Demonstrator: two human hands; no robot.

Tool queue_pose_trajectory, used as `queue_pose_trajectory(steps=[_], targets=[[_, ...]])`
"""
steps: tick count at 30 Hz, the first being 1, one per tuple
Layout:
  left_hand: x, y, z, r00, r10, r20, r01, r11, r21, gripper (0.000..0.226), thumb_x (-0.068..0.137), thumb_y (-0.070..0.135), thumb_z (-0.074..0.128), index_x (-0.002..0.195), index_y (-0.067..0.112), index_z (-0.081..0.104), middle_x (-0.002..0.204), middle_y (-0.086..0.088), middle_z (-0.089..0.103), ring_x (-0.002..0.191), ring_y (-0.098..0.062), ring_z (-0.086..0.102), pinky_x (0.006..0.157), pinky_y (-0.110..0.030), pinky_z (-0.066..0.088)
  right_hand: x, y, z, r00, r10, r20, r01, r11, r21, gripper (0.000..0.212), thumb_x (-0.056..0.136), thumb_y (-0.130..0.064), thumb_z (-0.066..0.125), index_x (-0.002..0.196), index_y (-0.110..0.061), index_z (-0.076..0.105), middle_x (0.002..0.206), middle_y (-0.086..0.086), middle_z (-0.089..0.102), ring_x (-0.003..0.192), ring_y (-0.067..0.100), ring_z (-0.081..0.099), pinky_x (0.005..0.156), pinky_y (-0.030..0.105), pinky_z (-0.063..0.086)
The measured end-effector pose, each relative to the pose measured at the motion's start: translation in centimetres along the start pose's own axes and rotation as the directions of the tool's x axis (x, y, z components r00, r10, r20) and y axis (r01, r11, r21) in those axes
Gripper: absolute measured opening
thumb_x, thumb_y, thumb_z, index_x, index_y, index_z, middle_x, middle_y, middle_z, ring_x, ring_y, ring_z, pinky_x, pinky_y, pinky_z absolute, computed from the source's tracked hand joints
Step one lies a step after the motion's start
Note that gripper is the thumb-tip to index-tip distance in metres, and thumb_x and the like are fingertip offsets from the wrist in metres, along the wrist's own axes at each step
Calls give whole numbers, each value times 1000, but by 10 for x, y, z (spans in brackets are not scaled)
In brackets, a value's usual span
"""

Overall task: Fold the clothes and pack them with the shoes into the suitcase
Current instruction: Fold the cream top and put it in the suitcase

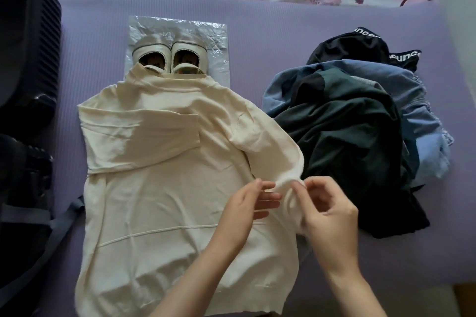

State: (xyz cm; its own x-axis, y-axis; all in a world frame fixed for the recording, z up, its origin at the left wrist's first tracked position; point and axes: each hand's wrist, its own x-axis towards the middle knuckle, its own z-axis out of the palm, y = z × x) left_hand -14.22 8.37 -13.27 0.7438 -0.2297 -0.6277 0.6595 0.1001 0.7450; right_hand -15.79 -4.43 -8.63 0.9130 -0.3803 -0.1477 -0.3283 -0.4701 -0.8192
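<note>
Knitwear first: I see the soft cream knitted sweater [167,201] flat at the centre of the lilac ribbed mat [257,23], one sleeve folded over the chest. At 4 o'clock the right hand [329,211] pinches the other sleeve's cuff [287,188] — the left hand [247,203] touches it with nearly straight fingers. I judge it light and limp, so I would hold cuff and shoulder.

shoes [152,53] 2 | sweater [164,188] 1 | plastic bag [177,29] 1 | suitcase [25,38] 1 | hands [332,216] 2
</note>
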Motion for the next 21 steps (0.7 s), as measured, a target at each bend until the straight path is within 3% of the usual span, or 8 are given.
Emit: queue_pose_trajectory(steps=[4, 8, 10, 11, 13, 14, 17, 21], targets=[[-2, 6, -32, 994, -106, -40, 87, 941, -327, 52, 92, 48, 34, 103, 10, 67, 96, -15, 71, 87, -22, 68, 70, -27, 56, -1, -22, 56, 966, 86, 242, -123, 982, 143, 3, 89, -16, 64, 87, -17, 66, 76, -1, 72, 72, 11, 70, 68, 33, 56], [-4, 10, -77, 985, -172, 11, 158, 874, -459, 53, 91, 49, 39, 89, 10, 74, 81, -13, 72, 69, -20, 70, 60, -27, 58, 0, -29, 100, 904, 96, 416, -159, 980, 119, 21, 95, -11, 51, 104, -21, 68, 88, -4, 73, 75, 8, 69, 73, 32, 55], [-2, 11, -99, 982, -187, -22, 163, 902, -399, 43, 85, 42, 54, 106, 9, 71, 99, -14, 71, 88, -24, 69, 76, -34, 56, 10, -26, 104, 928, -8, 373, -18, 998, 67, 28, 92, -5, 51, 109, -21, 67, 97, -6, 71, 87, 7, 66, 83, 29, 50], [1, 9, -111, 984, -168, -61, 140, 938, -318, 45, 78, 37, 63, 114, 9, 66, 106, -14, 70, 95, -25, 67, 80, -34, 55, 20, -22, 102, 935, -115, 336, 127, 992, -15, 33, 90, -1, 52, 112, -20, 66, 103, -5, 70, 95, 9, 62, 90, 26, 46], [3, 9, -129, 988, -108, -110, 90, 984, -154, 55, 65, 22, 80, 115, 10, 63, 106, -12, 70, 90, -22, 68, 71, -29, 57, 48, -13, 99, 877, -329, 350, 421, 877, -231, 45, 82, 3, 56, 121, -18, 62, 117, -2, 65, 109, 16, 52, 100, 24, 31], [5, 9, -136, 987, -91, -129, 78, 991, -105, 56, 60, 15, 81, 112, 11, 63, 103, -10, 71, 85, -19, 68, 66, -26, 56, 63, -8, 99, 835, -358, 418, 499, 812, -301, 51, 81, 3, 58, 127, -17, 58, 125, -1, 60, 116, 19, 47, 102, 24, 23], [13, 14, -150, 982, -51, -182, 47, 999, -25, 35, 68, 10, 74, 101, 21, 66, 86, 3, 73, 74, -11, 66, 61, -21, 53, 103, 1, 111, 730, -302, 613, 619, 672, -407, 57, 88, -5, 58, 140, -22, 43, 144, -4, 44, 133, 21, 32, 108, 27, 7], [27, 19, -164, 978, 27, -209, -8, 996, 91, 21, 85, 8, 58, 91, 26, 68, 77, 6, 65, 67, -7, 54, 59, -22, 41, 141, 1, 145, 617, -266, 741, 738, 522, -428, 45, 93, -12, 51, 136, -23, 47, 137, -4, 50, 129, 21, 35, 105, 28, 10]])
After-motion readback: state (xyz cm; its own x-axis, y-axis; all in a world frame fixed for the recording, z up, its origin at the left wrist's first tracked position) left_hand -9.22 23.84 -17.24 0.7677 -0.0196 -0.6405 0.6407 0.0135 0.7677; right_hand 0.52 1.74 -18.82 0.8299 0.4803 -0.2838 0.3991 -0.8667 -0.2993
